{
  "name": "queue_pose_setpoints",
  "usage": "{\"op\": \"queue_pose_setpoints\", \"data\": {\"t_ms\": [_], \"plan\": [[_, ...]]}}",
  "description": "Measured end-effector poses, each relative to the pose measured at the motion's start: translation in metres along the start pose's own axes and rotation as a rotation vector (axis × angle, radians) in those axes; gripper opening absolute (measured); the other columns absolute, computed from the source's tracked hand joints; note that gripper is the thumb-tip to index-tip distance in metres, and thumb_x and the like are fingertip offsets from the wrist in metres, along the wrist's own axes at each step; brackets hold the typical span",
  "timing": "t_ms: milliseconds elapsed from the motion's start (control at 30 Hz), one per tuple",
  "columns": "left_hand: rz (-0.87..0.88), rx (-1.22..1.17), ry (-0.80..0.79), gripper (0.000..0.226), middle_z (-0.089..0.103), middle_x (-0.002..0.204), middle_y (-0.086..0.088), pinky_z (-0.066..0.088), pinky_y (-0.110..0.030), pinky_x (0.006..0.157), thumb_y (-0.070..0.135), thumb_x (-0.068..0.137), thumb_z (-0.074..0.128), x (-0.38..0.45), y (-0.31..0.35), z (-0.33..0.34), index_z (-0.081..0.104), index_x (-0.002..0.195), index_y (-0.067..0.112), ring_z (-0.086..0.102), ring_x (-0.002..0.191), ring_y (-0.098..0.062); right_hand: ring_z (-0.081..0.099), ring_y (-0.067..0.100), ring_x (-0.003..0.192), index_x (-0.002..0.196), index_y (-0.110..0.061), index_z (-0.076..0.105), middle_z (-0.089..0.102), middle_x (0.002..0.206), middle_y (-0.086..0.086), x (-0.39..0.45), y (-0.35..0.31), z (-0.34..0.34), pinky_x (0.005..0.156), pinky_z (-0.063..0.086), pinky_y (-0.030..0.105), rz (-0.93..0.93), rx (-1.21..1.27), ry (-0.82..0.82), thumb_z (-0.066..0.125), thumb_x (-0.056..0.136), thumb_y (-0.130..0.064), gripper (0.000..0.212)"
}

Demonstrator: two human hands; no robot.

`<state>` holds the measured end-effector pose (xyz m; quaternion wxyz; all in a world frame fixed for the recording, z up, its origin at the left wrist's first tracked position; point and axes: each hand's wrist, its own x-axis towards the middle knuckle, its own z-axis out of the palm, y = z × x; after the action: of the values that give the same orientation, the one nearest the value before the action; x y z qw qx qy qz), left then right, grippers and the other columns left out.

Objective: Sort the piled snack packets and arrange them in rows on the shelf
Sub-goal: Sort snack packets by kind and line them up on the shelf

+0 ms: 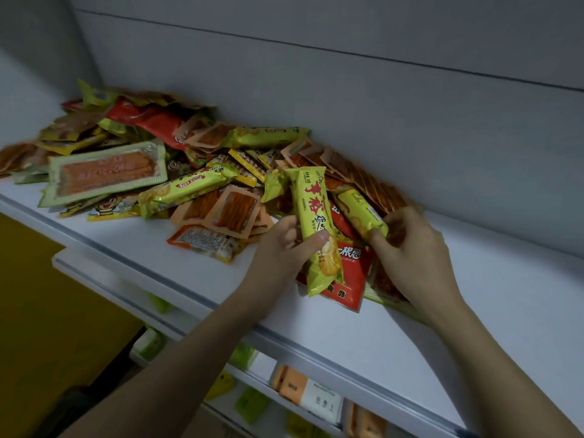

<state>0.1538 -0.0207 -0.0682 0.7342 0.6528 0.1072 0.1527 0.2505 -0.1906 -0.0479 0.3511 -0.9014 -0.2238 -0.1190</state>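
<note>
No rows laid yet; pile (164,172) unsorted. Yellow pkt (316,222) gripped by left hand (284,248), 2nd yellow pkt (360,213) pinched by right hand (414,248), both at pile's right end.

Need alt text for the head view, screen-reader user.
A person's left hand grips a long yellow-green snack packet while the right hand pinches a second yellow-green packet, over a red packet. A jumbled pile of orange, red and yellow packets covers the white shelf.
</note>
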Motion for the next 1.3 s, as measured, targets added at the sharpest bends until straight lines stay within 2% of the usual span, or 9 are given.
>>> {"op": "queue_pose_setpoints", "data": {"t_ms": [133, 233, 333, 567, 700, 800, 1000, 1133, 1300], "plan": [[0.042, 0.056, 0.041, 0.014, 0.073, 0.079, 0.006, 0.049, -0.014, 0.059, 0.015, 0.095, 0.065, 0.001, -0.002, 0.001, 0.063, 0.105, 0.005, 0.069, 0.073, -0.003, 0.052, 0.013, 0.083, 0.079, -0.023, 0.055, 0.055, 0.086, -0.006, -0.002, -0.008, -0.009, 0.072, 0.038, 0.033, -0.177, 0.064, -0.144, 0.066, 0.087, -0.034, 0.018], [0.05, 0.072, 0.048, 0.015, 0.072, 0.076, 0.008, 0.048, -0.014, 0.059, 0.017, 0.096, 0.065, 0.001, -0.003, 0.002, 0.063, 0.105, 0.005, 0.067, 0.07, -0.002, 0.053, 0.012, 0.08, 0.071, -0.017, 0.061, 0.058, 0.083, -0.002, -0.001, -0.008, -0.008, 0.07, 0.037, 0.024, -0.019, 0.242, -0.203, 0.057, 0.093, -0.043, 0.034], [0.034, 0.078, 0.03, 0.018, 0.071, 0.071, 0.009, 0.046, -0.011, 0.055, 0.012, 0.095, 0.065, 0.001, -0.001, 0.005, 0.062, 0.107, -0.001, 0.064, 0.062, 0.002, 0.055, 0.009, 0.081, 0.082, -0.02, 0.06, 0.059, 0.085, -0.006, 0.007, -0.008, -0.003, 0.069, 0.04, 0.025, 0.107, 0.202, -0.046, 0.064, 0.087, -0.052, 0.032], [-0.023, -0.001, 0.041, 0.013, 0.075, 0.093, 0.001, 0.053, -0.017, 0.062, 0.01, 0.094, 0.067, 0.003, 0.001, 0.006, 0.063, 0.105, 0.015, 0.072, 0.081, -0.007, 0.061, 0.004, 0.08, 0.102, -0.024, 0.058, 0.064, 0.093, -0.01, 0.008, -0.023, -0.009, 0.068, 0.05, 0.031, 0.228, 0.136, -0.315, 0.078, 0.079, -0.04, 0.034], [-0.017, -0.039, 0.009, 0.021, 0.074, 0.108, -0.005, 0.056, -0.024, 0.075, 0.014, 0.095, 0.066, -0.003, 0.002, 0.003, 0.062, 0.116, 0.012, 0.072, 0.099, -0.018, 0.064, 0.019, 0.069, 0.105, -0.008, 0.065, 0.068, 0.09, 0.01, -0.008, -0.033, -0.038, 0.059, 0.057, 0.032, 0.491, 0.72, -0.461, 0.06, 0.096, -0.016, 0.013], [-0.018, -0.115, 0.038, 0.016, 0.075, 0.107, -0.003, 0.058, -0.032, 0.082, 0.016, 0.097, 0.064, -0.007, 0.006, -0.001, 0.063, 0.112, 0.014, 0.072, 0.102, -0.02, 0.066, 0.031, 0.084, 0.119, -0.007, 0.063, 0.07, 0.104, 0.025, -0.028, -0.025, -0.041, 0.082, 0.059, 0.049, 0.578, 0.977, -0.553, 0.049, 0.097, -0.01, 0.026], [-0.071, -0.163, 0.022, 0.02, 0.075, 0.107, 0.003, 0.056, -0.041, 0.093, 0.02, 0.098, 0.062, -0.02, 0.013, -0.014, 0.063, 0.118, 0.019, 0.07, 0.106, -0.02, 0.067, 0.026, 0.096, 0.12, -0.016, 0.063, 0.069, 0.114, 0.017, -0.054, -0.024, -0.04, 0.075, 0.059, 0.037, 0.49, 1.114, -0.593, 0.067, 0.08, -0.008, 0.041], [-0.101, -0.172, -0.051, 0.027, 0.073, 0.111, 0.002, 0.055, -0.032, 0.085, 0.021, 0.096, 0.064, -0.032, 0.019, -0.024, 0.058, 0.122, 0.021, 0.071, 0.101, -0.014, 0.066, 0.032, 0.096, 0.126, -0.008, 0.058, 0.067, 0.113, 0.023, -0.053, -0.048, -0.026, 0.074, 0.057, 0.038, 0.427, 1.104, -0.572, 0.051, 0.093, -0.003, 0.034], [-0.117, -0.211, -0.071, 0.035, 0.076, 0.103, -0.003, 0.058, -0.032, 0.078, 0.011, 0.093, 0.066, -0.035, 0.033, -0.042, 0.052, 0.125, 0.014, 0.074, 0.096, -0.019, 0.065, 0.037, 0.111, 0.119, -0.01, 0.06, 0.069, 0.117, 0.02, -0.047, -0.08, -0.007, 0.097, 0.053, 0.048, 0.374, 0.963, -0.559, 0.054, 0.096, -0.007, 0.024]]}}
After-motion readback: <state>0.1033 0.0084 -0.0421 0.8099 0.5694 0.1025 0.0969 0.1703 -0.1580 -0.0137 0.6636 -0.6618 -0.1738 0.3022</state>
